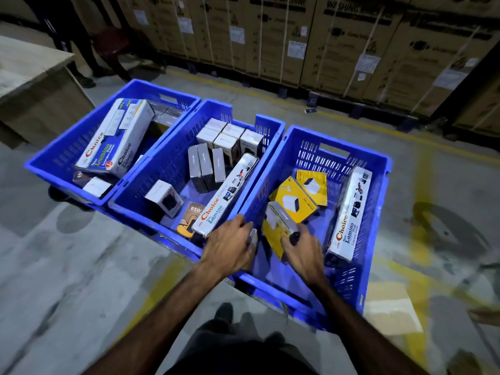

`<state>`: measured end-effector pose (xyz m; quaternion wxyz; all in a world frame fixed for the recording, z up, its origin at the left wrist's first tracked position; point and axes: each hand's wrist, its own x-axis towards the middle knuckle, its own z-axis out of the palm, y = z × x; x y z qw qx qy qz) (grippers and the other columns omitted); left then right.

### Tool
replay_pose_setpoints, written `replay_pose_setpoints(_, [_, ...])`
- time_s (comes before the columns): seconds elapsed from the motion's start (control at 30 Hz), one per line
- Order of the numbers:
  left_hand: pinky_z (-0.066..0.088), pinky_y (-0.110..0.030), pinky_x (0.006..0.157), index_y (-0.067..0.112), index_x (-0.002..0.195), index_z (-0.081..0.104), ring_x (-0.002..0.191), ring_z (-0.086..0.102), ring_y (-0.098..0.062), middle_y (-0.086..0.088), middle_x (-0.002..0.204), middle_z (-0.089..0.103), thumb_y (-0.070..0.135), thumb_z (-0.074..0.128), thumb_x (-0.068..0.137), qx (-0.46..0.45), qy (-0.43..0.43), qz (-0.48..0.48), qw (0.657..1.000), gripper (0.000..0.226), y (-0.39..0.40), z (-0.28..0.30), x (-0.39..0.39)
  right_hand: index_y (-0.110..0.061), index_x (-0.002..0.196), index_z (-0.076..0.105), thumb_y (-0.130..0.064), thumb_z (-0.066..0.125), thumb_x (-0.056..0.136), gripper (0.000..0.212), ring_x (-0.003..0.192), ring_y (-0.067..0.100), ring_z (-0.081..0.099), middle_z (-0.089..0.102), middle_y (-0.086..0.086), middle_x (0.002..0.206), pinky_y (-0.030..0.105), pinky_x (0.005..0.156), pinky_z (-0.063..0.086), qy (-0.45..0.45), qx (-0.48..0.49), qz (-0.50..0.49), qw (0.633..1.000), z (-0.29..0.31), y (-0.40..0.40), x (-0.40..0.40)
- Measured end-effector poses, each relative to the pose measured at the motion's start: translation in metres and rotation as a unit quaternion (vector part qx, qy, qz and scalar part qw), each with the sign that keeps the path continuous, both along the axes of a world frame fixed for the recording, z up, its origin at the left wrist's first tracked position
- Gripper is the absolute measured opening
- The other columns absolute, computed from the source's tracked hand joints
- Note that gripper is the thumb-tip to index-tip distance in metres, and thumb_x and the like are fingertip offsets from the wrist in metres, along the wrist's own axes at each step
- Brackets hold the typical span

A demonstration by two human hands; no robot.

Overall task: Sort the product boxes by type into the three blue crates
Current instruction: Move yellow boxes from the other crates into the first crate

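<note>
With my right hand (303, 246) curled around a small grey-and-yellow cardboard box (280, 221) inside the right blue plastic crate (378, 228), and my left hand (230, 247) gripping another small box, mostly hidden, I judged lifting straight up would clear the yellow boxes (297, 200).

Plastic crates, cardboard boxes, concrete floor

The three blue crates (319, 158) are slotted hard plastic; the product boxes (227, 193) are glossy printed cardboard; the floor (81, 261) is rough, stained concrete.

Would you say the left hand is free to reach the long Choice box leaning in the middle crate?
Probably yes: the left hand rests on the crate wall beside the long Choice box, whose near end lies uncovered.
</note>
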<state>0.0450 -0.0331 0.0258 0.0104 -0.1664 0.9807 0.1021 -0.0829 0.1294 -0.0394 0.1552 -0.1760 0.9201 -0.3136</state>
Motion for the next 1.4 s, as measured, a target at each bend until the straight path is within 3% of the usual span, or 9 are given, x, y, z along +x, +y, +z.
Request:
replay_pose_setpoints(0.2, [0.038,-0.047,0.088,0.014,0.111,0.066,0.11,0.048,-0.036,-0.013,0.116,0.054,0.03,0.061,0.09,-0.195,-0.108,-0.119,0.967,0.027,0.022,0.001,-0.013,-0.018,0.114,0.064,-0.041,0.068,0.089,0.035,0.087,0.031,0.07,0.073,0.003,0.088,0.041,0.075,0.054,-0.022,-0.171,-0.164,0.971,0.019,0.022,0.002])
replay_pose_setpoints(0.3, [0.024,-0.057,0.111,0.018,0.12,0.068,0.123,0.046,-0.037,-0.015,0.125,0.057,0.042,0.068,0.089,-0.238,-0.228,-0.183,0.926,0.04,0.022,-0.005,-0.034,-0.028,0.118,0.061,-0.057,0.068,0.084,0.045,0.085,0.03,0.074,0.076,0.002,0.095,0.052,0.074,0.061,-0.057,-0.246,-0.228,0.94,0.023,0.027,0.002])
replay_pose_setpoints(0.4, [0.009,-0.064,0.121,0.021,0.128,0.068,0.127,0.052,-0.036,-0.015,0.13,0.064,0.055,0.071,0.085,-0.276,-0.344,-0.223,0.869,0.054,0.022,-0.01,-0.059,-0.024,0.117,0.063,-0.036,0.073,0.093,0.028,0.07,0.029,0.075,0.076,0.005,0.09,0.053,0.06,0.063,-0.099,-0.307,-0.261,0.91,0.027,0.031,-0.001])
replay_pose_setpoints(0.57, [0.026,-0.047,0.117,0.013,0.152,0.049,0.143,0.041,-0.038,-0.015,0.158,0.047,0.031,0.052,0.107,-0.322,-0.407,-0.259,0.814,0.048,0.034,-0.032,-0.08,-0.01,0.115,0.064,-0.021,0.072,0.095,0.024,0.079,0.027,0.072,0.073,0.0,0.086,0.039,0.055,0.063,-0.127,-0.357,-0.301,0.875,0.033,0.038,-0.006])
replay_pose_setpoints(0.7, [0.036,-0.049,0.11,0.014,0.15,0.051,0.135,0.046,-0.04,-0.016,0.153,0.05,0.018,0.057,0.104,-0.303,-0.417,-0.242,0.822,0.046,0.038,-0.05,-0.086,-0.002,0.114,0.062,-0.016,0.071,0.096,0.025,0.073,0.023,0.068,0.071,0.005,0.085,0.035,0.053,0.06,-0.138,-0.373,-0.325,0.858,0.034,0.043,-0.007])
replay_pose_setpoints(0.9, [0.053,-0.044,0.092,0.005,0.14,0.051,0.123,0.06,-0.036,-0.02,0.132,0.06,0.019,0.078,0.09,-0.153,-0.362,-0.178,0.902,0.058,0.027,-0.028,-0.103,-0.008,0.115,0.06,-0.017,0.069,0.096,0.023,0.087,0.034,0.074,0.075,0.011,0.099,0.055,0.065,0.064,-0.171,-0.39,-0.341,0.838,0.031,0.044,-0.005])
replay_pose_setpoints(1.07, [0.055,-0.043,0.088,0.004,0.12,0.059,0.114,0.066,-0.039,-0.02,0.122,0.064,0.018,0.085,0.079,0.011,-0.334,-0.103,0.937,0.05,0.021,-0.01,-0.102,-0.005,0.118,0.059,-0.016,0.07,0.097,0.027,0.078,0.027,0.067,0.065,0.012,0.097,0.039,0.059,0.062,-0.205,-0.413,-0.354,0.814,0.036,0.043,-0.006])
replay_pose_setpoints(1.3, [0.054,-0.032,0.092,0.023,0.131,0.068,0.115,0.068,-0.021,-0.001,0.124,0.074,0.046,0.084,0.073,0.19,-0.052,0.042,0.98,0.065,0.0,0.007,-0.056,-0.013,0.105,0.064,-0.021,0.067,0.097,0.011,0.069,0.027,0.069,0.068,0.012,0.092,0.039,0.063,0.062,-0.305,-0.471,-0.361,0.745,0.052,0.036,-0.006])
replay_pose_setpoints(1.4, [0.059,-0.031,0.081,0.026,0.122,0.074,0.078,0.076,-0.006,0.008,0.098,0.08,0.04,0.091,0.073,0.293,0.074,0.15,0.941,0.054,-0.006,0.032,-0.031,-0.019,0.105,0.065,-0.029,0.061,0.099,0.012,0.066,0.022,0.071,0.069,0.008,0.092,0.032,0.059,0.058,-0.364,-0.504,-0.333,0.71,0.069,0.019,-0.007])
